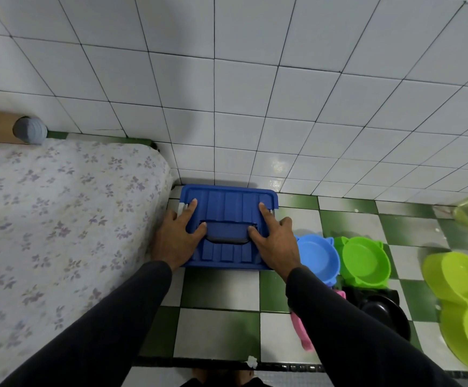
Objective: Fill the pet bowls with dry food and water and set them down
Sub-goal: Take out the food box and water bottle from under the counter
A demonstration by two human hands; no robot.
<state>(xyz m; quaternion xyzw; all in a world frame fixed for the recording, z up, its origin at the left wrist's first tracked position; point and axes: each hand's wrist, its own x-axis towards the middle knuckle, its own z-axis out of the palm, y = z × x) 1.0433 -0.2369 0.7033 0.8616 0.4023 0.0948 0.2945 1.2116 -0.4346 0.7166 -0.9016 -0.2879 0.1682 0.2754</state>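
Head cam: floral mattress (59, 219) at left, blue bin (228, 208) w/ lid on floor beside it against tiled wall. Lime double bowl (462, 308) far right, green bowl (365, 261) & blue bowl (318, 258) just right of bin. Left hand (178, 236), right hand (276, 241) lie flat on lid, fingers spread, thumbs at handle.

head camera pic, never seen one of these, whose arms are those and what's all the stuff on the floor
The camera sits on a person's head, looking down, so the dark sleeves are their own arms. The left hand and right hand rest on the lid of a blue storage box, fingers spread flat, thumbs at its handle. Nothing is lifted. The box stands on a green and white tiled floor beside a flowered mattress. Right of it lie empty pet bowls: a blue bowl, a green bowl, a black bowl and a lime double bowl.
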